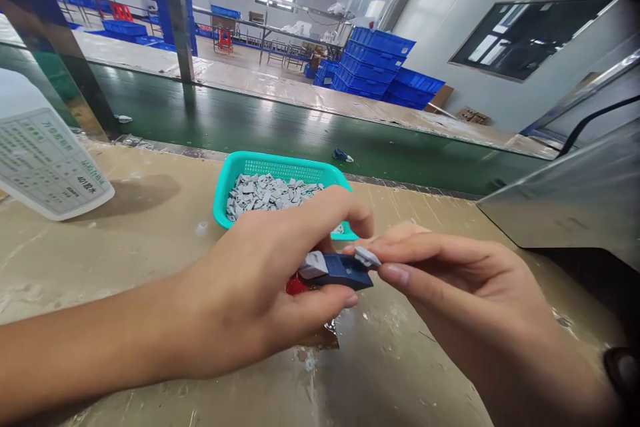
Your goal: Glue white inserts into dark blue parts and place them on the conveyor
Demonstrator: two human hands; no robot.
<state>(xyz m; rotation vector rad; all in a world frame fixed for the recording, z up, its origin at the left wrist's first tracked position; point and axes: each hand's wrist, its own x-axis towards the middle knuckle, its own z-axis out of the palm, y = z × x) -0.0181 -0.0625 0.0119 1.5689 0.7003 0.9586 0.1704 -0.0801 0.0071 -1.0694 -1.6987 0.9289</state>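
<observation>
My left hand point(280, 260) is closed around a dark blue plastic piece point(347, 269), which has a light grey part point(314, 265) at its left end. Between the thumb and fingers of my right hand point(450, 287) is a small light grey plastic part point(367, 257), held right at the blue piece's right end; whether the two touch I cannot tell. Something red point(297, 285) shows under the left hand's grip, mostly hidden. Behind the hands stands a teal plastic basket point(220, 200) with many small grey parts point(270, 192) in it.
A white labelled bottle point(55, 153) stands at the left on the worktable point(150, 247). Beyond the table edge runs a green conveyor belt point(270, 130) with a dark blue and grey piece point(343, 155) on it. Blue crates point(373, 63) are stacked behind. A metal-sided box point(565, 187) is at right.
</observation>
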